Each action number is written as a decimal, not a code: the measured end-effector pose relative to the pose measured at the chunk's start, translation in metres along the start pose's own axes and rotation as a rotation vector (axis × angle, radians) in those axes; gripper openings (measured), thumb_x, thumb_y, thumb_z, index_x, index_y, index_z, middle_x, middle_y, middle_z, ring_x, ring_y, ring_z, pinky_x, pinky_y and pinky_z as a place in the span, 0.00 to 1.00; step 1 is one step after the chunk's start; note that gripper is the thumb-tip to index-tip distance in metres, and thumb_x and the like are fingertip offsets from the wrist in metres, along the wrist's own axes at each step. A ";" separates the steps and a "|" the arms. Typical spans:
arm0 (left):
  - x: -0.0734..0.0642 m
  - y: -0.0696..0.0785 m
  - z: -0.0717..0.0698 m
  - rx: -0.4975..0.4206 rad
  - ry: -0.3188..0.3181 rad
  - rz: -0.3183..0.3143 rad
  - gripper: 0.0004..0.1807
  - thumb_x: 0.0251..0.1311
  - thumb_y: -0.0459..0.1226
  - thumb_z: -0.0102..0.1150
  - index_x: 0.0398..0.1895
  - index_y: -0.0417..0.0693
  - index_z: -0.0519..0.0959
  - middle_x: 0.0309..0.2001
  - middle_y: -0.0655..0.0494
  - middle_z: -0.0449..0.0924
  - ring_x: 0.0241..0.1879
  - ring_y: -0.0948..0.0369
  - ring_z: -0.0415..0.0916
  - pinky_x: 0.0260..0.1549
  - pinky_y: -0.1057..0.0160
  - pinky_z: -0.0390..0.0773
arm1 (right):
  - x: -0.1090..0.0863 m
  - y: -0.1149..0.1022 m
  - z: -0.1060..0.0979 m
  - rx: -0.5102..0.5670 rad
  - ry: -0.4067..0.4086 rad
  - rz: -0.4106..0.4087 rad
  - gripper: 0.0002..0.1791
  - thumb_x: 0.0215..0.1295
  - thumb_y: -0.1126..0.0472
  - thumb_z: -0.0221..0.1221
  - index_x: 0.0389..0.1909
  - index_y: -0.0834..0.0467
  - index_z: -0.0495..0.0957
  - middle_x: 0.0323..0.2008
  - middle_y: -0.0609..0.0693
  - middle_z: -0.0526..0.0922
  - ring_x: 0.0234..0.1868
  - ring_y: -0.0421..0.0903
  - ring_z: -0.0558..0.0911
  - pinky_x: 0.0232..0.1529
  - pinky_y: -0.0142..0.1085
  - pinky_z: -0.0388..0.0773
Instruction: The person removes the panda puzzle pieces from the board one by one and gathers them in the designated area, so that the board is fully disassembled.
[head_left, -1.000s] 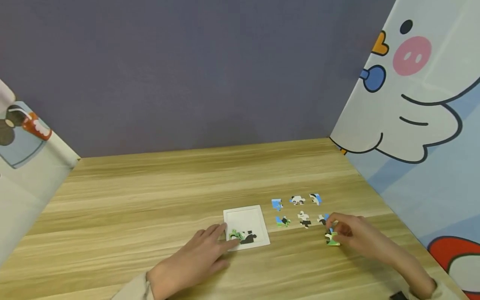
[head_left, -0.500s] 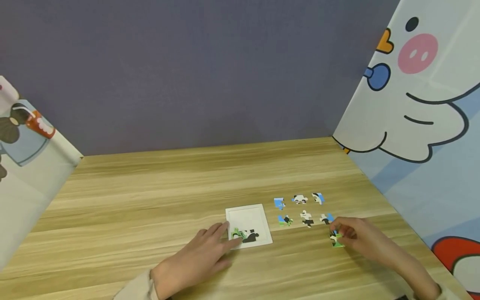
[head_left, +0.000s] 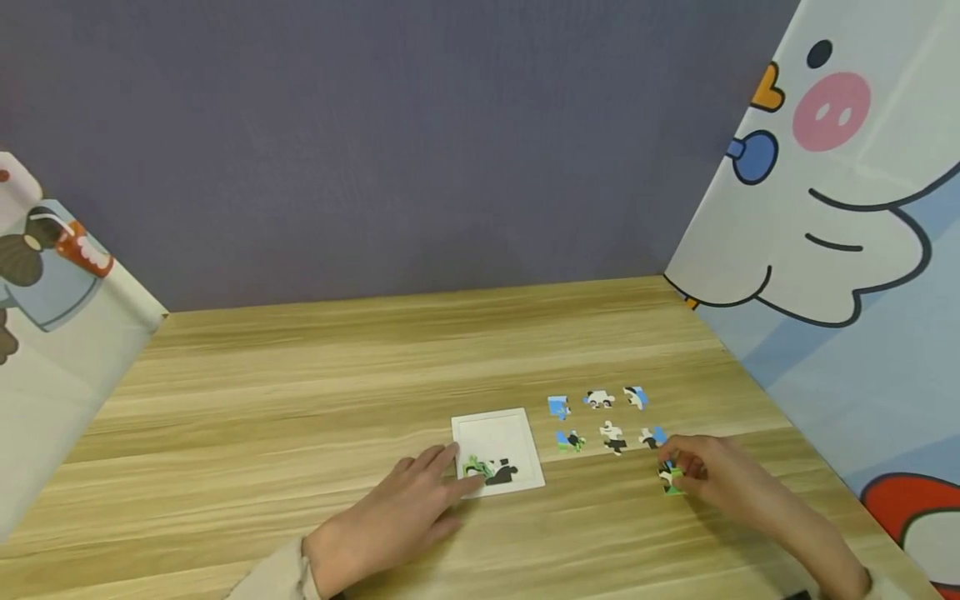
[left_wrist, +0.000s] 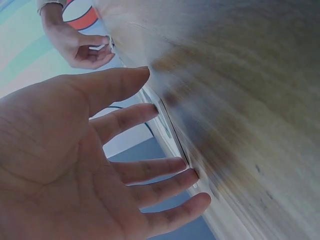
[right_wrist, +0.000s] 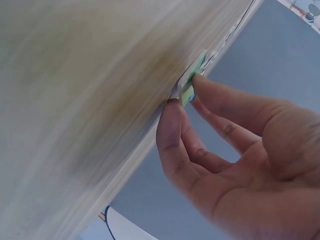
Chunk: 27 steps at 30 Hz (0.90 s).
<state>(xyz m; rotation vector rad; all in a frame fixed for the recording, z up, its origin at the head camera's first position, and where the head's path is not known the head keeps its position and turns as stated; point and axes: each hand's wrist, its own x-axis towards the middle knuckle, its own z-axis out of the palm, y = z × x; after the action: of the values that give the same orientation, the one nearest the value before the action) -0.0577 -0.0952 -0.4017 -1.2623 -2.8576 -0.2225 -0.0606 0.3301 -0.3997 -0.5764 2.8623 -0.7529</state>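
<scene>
A green, black and white puzzle piece (head_left: 670,478) is pinched between the thumb and fingers of my right hand (head_left: 705,467); the right wrist view shows the puzzle piece (right_wrist: 189,82) tilted up at the fingertips, close over the table. My left hand (head_left: 393,512) lies with straight, spread fingers at the left and lower edge of a white puzzle tray (head_left: 491,429). Along the tray's bottom, joined pieces (head_left: 498,472) show green and a black-and-white shape, partly covered by the index finger. In the left wrist view the left palm (left_wrist: 65,160) faces the camera, holding nothing.
Several loose panda puzzle pieces lie in two rows right of the tray, among them a panda-face piece (head_left: 599,399) and a blue corner piece (head_left: 558,406). A grey panel (head_left: 420,150) stands behind the wooden table (head_left: 300,383); cartoon-printed panels (head_left: 840,242) flank it.
My right hand keeps its pinch on the puzzle piece, which has tilted a little at its fingertips. The left hand stays at the tray. The head view has shifted slightly.
</scene>
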 end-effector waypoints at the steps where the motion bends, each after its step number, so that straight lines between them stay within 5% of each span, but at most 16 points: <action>1: 0.000 0.000 0.000 -0.001 -0.003 -0.002 0.26 0.63 0.45 0.65 0.65 0.58 0.77 0.67 0.35 0.67 0.64 0.44 0.69 0.50 0.42 0.78 | 0.001 -0.001 0.000 -0.011 0.000 0.007 0.15 0.55 0.71 0.69 0.43 0.55 0.82 0.29 0.41 0.78 0.30 0.33 0.75 0.29 0.31 0.77; 12: -0.002 0.000 0.000 0.014 -0.007 -0.002 0.28 0.62 0.46 0.66 0.66 0.60 0.76 0.68 0.35 0.67 0.65 0.44 0.68 0.49 0.43 0.78 | 0.004 -0.009 0.005 -0.129 0.036 0.076 0.16 0.51 0.71 0.71 0.40 0.54 0.85 0.29 0.41 0.76 0.28 0.33 0.72 0.28 0.30 0.74; 19: -0.001 0.000 0.001 0.026 -0.012 0.009 0.28 0.61 0.47 0.67 0.66 0.60 0.76 0.68 0.37 0.66 0.65 0.45 0.68 0.47 0.44 0.79 | 0.015 -0.026 0.004 -0.168 0.094 -0.055 0.17 0.50 0.72 0.71 0.40 0.54 0.83 0.28 0.39 0.74 0.28 0.33 0.70 0.27 0.31 0.73; 27: -0.001 0.000 0.000 0.024 -0.025 0.004 0.29 0.62 0.47 0.67 0.67 0.60 0.75 0.69 0.36 0.65 0.65 0.45 0.68 0.47 0.44 0.80 | 0.061 -0.089 0.024 -0.115 0.053 -0.236 0.12 0.61 0.69 0.66 0.46 0.57 0.83 0.42 0.46 0.82 0.41 0.44 0.81 0.39 0.36 0.82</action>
<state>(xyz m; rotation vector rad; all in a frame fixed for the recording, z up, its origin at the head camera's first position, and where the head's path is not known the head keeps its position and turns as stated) -0.0566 -0.0958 -0.4017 -1.2757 -2.8693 -0.1729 -0.0827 0.2241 -0.3775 -0.9363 2.9349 -0.6450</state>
